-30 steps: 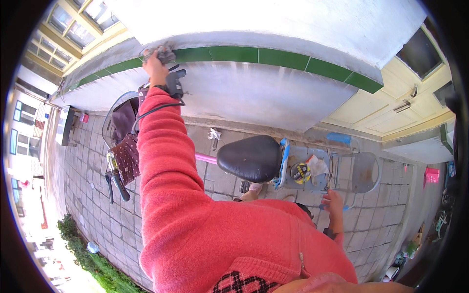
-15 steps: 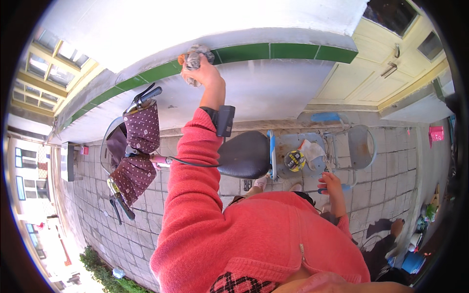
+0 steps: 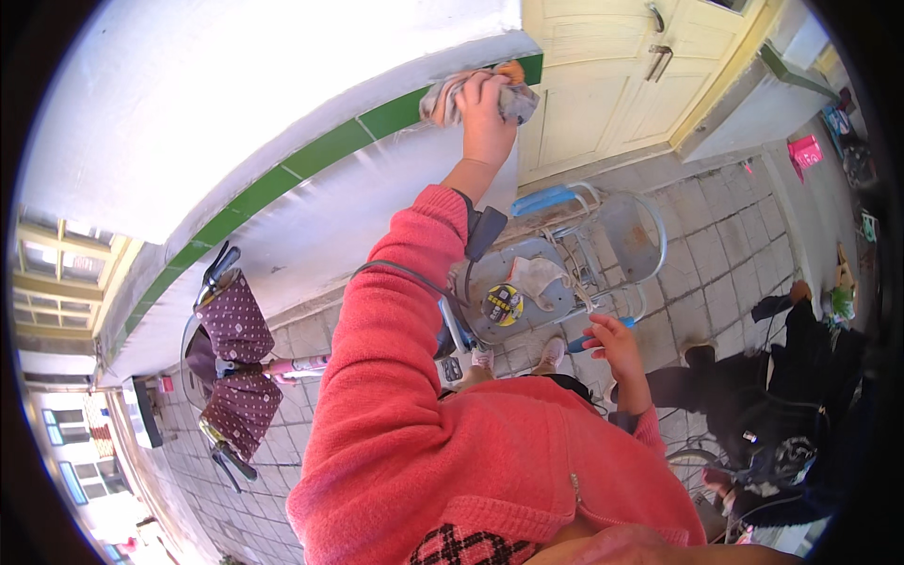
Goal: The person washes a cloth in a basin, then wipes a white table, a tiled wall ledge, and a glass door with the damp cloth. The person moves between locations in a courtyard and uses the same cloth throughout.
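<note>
My left hand (image 3: 488,122) is wrapped round a crumpled grey cloth (image 3: 441,102) with an orange patch. The cloth lies against the green tile strip (image 3: 325,149) on the white wall, near the strip's right end. At waist height, my right hand (image 3: 617,347) is held with its fingers loosely bent and apart, holding nothing I can see. Nearest to it is a blue-padded armrest (image 3: 603,336) of the parked cycle. On that cycle's grey rear platform (image 3: 485,273) lie a round yellow and black tub (image 3: 503,305) and a whitish cloth (image 3: 537,281).
Handlebars with dotted maroon covers (image 3: 233,315) stand at the left, beside the wall. Cream double doors (image 3: 603,104) adjoin the wall's right end. A person in dark clothes (image 3: 791,414) is at the right near a bicycle wheel (image 3: 695,460). Grey paving (image 3: 716,235) lies below.
My left hand has moved right along the green strip with the cloth. My view has shifted right and turned, and the dark-clothed person now shows more fully. My right hand stays near the armrest.
</note>
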`<state>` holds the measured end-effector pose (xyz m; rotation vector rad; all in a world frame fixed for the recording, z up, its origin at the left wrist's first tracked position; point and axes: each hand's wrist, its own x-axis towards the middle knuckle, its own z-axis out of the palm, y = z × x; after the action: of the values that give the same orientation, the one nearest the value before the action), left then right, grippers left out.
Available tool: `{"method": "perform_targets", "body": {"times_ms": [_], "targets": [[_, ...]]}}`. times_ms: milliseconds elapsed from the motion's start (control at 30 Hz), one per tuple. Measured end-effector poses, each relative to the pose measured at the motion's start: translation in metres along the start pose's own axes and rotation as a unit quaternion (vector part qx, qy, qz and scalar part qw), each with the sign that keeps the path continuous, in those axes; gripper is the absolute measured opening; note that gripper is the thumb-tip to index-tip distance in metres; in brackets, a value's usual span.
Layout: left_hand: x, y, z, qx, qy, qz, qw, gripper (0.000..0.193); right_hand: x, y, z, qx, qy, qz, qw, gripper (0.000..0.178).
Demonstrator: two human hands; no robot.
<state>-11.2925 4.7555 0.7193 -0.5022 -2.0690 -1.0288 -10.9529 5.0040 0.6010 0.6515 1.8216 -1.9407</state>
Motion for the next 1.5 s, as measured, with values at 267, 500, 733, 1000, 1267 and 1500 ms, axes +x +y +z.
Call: {"method": "perform_targets", "body": {"times_ms": [267,500,733,1000,1267,1500], "targets": [[0.05,0.019,0.053,0.233,-0.215,0.213,0.924,0.046,-0.03,0.015,-0.038,0.041,0.092,0.011,0.995,0.037],[0.021,-0.032,-0.016,0.289,-0.224,0.235,0.901,0.045,-0.026,0.014,-0.033,0.003,0.11,-0.002,0.994,0.04],[-0.029,-0.1,-0.144,0.366,-0.224,0.177,0.886,0.044,-0.012,-0.004,-0.006,-0.022,0.09,-0.026,0.995,0.039],[-0.08,-0.156,-0.297,0.497,-0.167,0.065,0.849,0.034,-0.011,-0.016,0.043,-0.071,0.045,-0.043,0.996,0.036],[-0.162,-0.233,-0.432,0.483,0.051,-0.277,0.829,0.065,-0.032,0.001,0.073,-0.087,0.056,-0.024,0.994,0.038],[-0.142,-0.109,-0.396,-0.3,0.153,-0.387,0.859,0.047,-0.046,0.003,0.077,-0.086,0.034,-0.026,0.995,0.037]]}}
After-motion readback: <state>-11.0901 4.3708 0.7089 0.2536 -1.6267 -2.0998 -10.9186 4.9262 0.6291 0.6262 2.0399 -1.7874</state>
